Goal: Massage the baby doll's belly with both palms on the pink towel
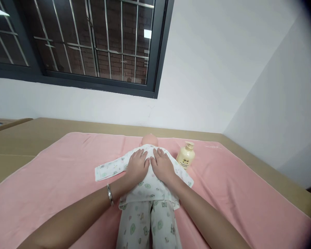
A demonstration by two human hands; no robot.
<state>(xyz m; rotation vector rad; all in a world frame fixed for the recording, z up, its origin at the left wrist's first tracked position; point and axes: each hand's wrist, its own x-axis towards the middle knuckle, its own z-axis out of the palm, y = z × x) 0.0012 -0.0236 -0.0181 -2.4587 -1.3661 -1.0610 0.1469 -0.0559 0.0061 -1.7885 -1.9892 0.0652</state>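
A baby doll (149,139) lies on a pink sheet, its head toward the wall. It is dressed in a white patterned top (150,188) and matching pants (133,224). My left hand (138,166) rests flat on the upper chest of the top, fingers stretched toward the doll's head. Beside it, my right hand (162,165) lies flat on the other half of the chest, the two thumbs close together. One long sleeve (109,170) stretches out to the left; the other, partly behind my right forearm, slants down to the right.
A pale yellow pump bottle (186,155) stands on the pink sheet (223,186), just right of the doll. Wooden surface (10,145) borders the sheet, with a white wall (197,86) behind. A barred window (93,45) is at upper left.
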